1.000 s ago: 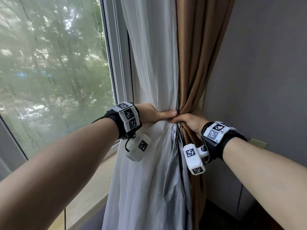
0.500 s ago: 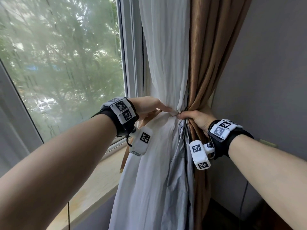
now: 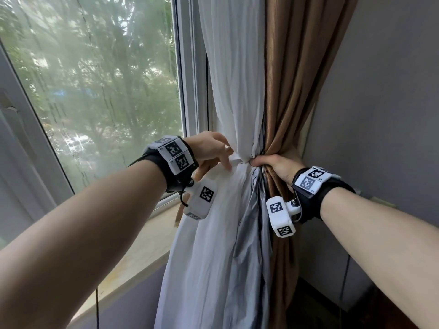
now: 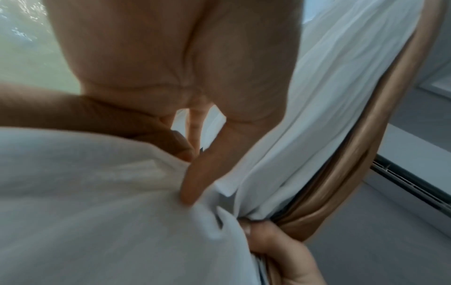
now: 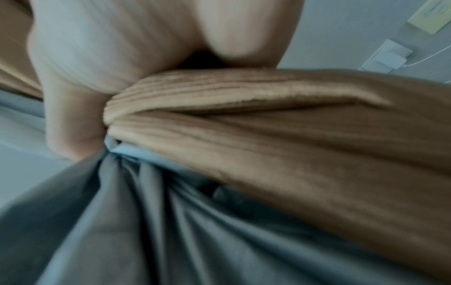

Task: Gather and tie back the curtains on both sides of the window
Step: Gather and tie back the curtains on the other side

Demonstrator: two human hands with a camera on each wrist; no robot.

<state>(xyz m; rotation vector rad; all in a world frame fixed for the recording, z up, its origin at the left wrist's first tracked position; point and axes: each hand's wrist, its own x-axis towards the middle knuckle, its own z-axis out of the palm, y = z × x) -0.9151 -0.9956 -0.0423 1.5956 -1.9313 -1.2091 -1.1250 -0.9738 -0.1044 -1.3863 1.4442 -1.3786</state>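
Window [image 3: 95, 91]: I see it to the left of my grip, and behind the glass there are blurred green trees.
Wall [image 3: 392, 103]: grey, on the right of my grip.
White curtain [image 3: 235, 79]: it hangs between the window frame and the brown curtain. At my grip it is gathered narrow, and below it the cloth spreads wide again.
Brown curtain [image 3: 292, 67]: ribbed cloth, just right of the white one. It is pulled in to the same gathered point.
Grey lining [image 3: 251, 233]: it falls under my grip, between the white and the brown cloth.
Windowsill [image 3: 142, 248]: pale, below and left of my grip.
Right hand [image 3: 276, 166]: my fingers are curled tight around the gathered bundle, with brown and white cloth together inside the fist.
Left hand [image 3: 209, 148]: just left of the bundle. My fingers are loosely bent and the fingertips [image 4: 189, 194] press on the white cloth. A brown strip [image 3: 204, 167] passes under this hand, but I cannot tell if I hold it.
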